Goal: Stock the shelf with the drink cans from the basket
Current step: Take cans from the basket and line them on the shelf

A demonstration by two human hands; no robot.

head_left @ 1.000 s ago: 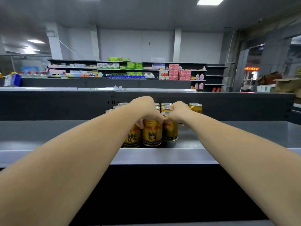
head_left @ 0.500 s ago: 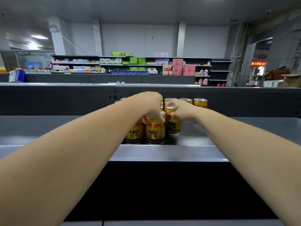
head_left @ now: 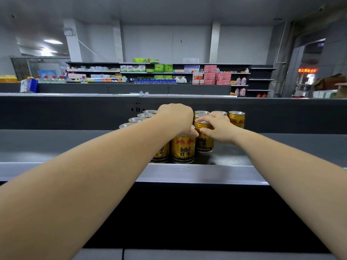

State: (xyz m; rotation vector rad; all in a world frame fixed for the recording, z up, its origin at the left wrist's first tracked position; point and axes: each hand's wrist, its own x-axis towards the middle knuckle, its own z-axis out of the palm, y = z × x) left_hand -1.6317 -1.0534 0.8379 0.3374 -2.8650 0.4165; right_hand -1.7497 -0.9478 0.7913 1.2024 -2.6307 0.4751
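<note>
Several gold drink cans stand in rows on the grey shelf [head_left: 56, 145]. My left hand [head_left: 176, 117] grips the top of the front middle can [head_left: 183, 151] from above. My right hand [head_left: 218, 128] holds the top of the can just to its right [head_left: 204, 143], fingers on its rim and lid. A further can [head_left: 237, 119] stands at the back right, apart from my hands. More can tops [head_left: 138, 120] show behind my left forearm. The basket is not in view.
The shelf has a raised front lip [head_left: 206, 173] and a dark back panel [head_left: 75, 113]. Bare shelf surface extends to the left and right of the cans. Distant store shelves [head_left: 159, 74] with boxed goods stand behind.
The view has tilted slightly downward. My right hand has shifted its can a little back and to the right; my left hand stays on the front can.
</note>
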